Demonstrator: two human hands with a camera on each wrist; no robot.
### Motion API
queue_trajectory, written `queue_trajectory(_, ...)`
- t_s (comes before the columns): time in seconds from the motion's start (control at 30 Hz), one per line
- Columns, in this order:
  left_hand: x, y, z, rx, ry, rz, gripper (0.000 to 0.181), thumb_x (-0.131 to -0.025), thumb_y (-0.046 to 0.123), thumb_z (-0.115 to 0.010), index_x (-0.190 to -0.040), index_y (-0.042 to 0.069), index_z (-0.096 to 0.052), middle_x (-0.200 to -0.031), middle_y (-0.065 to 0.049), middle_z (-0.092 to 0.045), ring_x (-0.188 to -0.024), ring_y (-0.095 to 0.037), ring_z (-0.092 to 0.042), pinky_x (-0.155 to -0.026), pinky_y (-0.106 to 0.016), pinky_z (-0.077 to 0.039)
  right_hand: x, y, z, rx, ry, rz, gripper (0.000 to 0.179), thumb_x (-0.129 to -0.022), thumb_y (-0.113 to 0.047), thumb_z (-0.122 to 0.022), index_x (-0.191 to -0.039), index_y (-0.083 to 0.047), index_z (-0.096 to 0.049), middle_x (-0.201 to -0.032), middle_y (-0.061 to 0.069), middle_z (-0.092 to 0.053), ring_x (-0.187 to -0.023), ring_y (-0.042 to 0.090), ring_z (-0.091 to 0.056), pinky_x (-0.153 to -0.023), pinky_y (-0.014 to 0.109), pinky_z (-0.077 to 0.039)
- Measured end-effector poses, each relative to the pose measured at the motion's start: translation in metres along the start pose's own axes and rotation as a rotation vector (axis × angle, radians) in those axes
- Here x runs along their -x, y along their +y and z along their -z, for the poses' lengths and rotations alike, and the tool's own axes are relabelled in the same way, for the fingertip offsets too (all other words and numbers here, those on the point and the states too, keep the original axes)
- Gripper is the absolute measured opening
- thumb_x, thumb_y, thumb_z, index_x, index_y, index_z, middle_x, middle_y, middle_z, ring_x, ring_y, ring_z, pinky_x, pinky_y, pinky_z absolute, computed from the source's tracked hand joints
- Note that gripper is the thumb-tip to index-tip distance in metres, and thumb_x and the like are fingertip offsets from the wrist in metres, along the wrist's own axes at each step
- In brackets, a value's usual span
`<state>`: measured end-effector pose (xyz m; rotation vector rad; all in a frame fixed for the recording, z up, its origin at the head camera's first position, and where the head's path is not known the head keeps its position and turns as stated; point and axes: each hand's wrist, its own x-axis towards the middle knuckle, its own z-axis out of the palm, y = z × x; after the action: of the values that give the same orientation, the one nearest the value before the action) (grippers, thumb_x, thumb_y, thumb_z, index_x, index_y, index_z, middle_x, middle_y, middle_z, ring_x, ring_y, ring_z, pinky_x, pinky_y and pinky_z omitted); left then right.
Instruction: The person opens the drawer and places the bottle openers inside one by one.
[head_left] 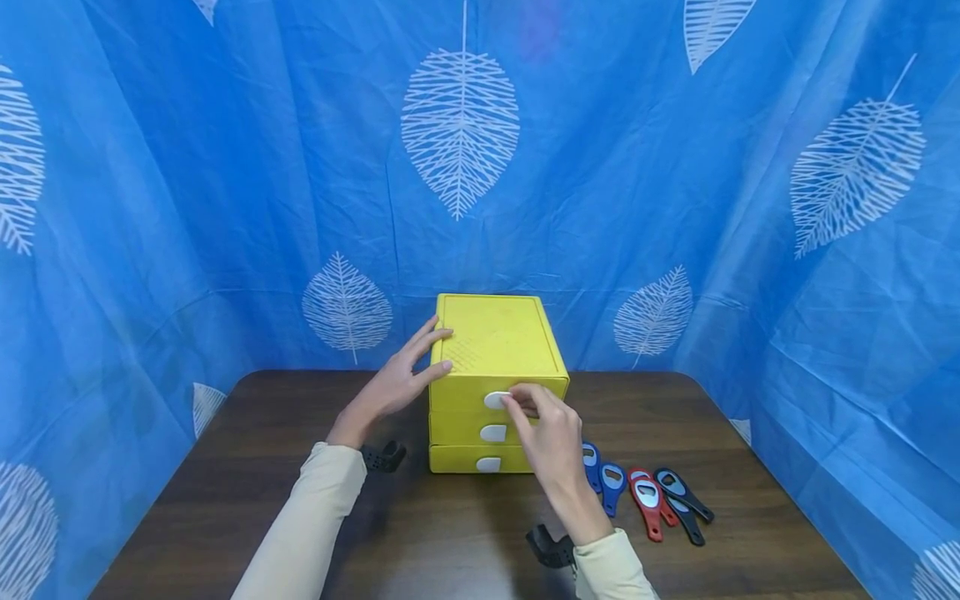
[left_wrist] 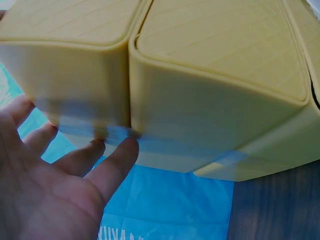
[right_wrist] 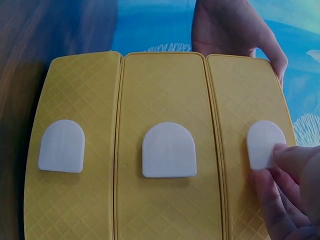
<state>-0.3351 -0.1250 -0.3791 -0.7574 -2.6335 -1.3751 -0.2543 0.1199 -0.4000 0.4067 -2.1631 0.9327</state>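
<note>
A yellow three-drawer box point(head_left: 501, 333) stands on the table, each drawer front carrying a white rounded pull tab; all three fronts sit flush. My right hand point(head_left: 551, 429) is at the top drawer and pinches its white pull tab point(right_wrist: 262, 142) between thumb and fingers. The middle tab point(right_wrist: 169, 150) and bottom tab point(right_wrist: 62, 146) are untouched. On the box's left side, my left hand point(head_left: 397, 379) rests with fingers spread, the thumb and fingertips over the upper left edge. In the left wrist view its fingers point(left_wrist: 117, 162) lie against the side wall.
Several bottle openers lie on the table right of the box: blue ones point(head_left: 612, 485), red ones point(head_left: 647, 500) and black ones point(head_left: 675, 487). Black straps point(head_left: 551, 547) circle both wrists. A blue curtain point(head_left: 570, 167) with white leaf prints surrounds the brown table point(head_left: 450, 533).
</note>
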Motion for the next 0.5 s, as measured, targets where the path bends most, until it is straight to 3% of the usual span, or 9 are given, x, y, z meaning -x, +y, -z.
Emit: queue_trajectory(0.5,0.002,0.001,0.0,0.012,-0.014,0.001,0.066,-0.103,0.052,-0.053,-0.161,0.029,-0.034,-0.174,0.007,-0.005,-0.16,-0.031,-0.009,-0.118,-0.073,-0.02,0.009,0.002,0.012,-0.022,-0.024,0.048,0.012,-0.087,-0.017,-0.084,-0.094,-0.013,-0.076,-0.089,-0.002,-0.076,-0.077,0.006,-0.072,-0.07,0.021,-0.06)
